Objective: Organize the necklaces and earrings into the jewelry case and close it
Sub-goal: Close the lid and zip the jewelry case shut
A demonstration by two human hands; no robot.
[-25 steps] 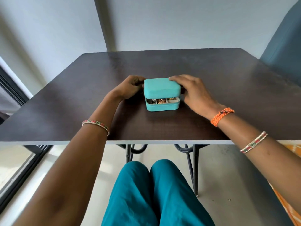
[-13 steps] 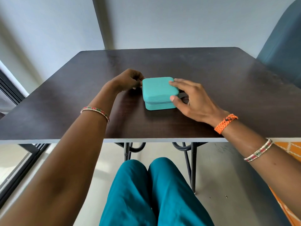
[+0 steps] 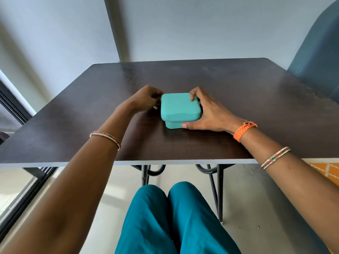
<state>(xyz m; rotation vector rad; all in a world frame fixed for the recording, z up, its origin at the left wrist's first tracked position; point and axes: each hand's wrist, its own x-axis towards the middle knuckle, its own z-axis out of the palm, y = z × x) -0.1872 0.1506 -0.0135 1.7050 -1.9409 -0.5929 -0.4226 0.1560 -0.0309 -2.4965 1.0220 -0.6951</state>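
A small turquoise jewelry case (image 3: 178, 109) sits in the middle of the dark table (image 3: 238, 99) with its lid down, so no necklaces or earrings show. My right hand (image 3: 209, 112) wraps the case's right side, fingers on the far corner of the lid and thumb on the near front of the base. My left hand (image 3: 146, 99) is curled against the case's left side, fingertips pinched at the seam; what they hold is hidden.
A blue chair back (image 3: 319, 50) stands at the table's far right. A dark window frame (image 3: 12, 110) runs along the left. My knees in teal trousers (image 3: 174, 217) are under the near table edge, with metal table legs (image 3: 218, 189) between.
The lid came down from half open, hiding the jewelry. My right hand moved from the top of the lid to gripping the case's right side. The left hand stayed at the left side.
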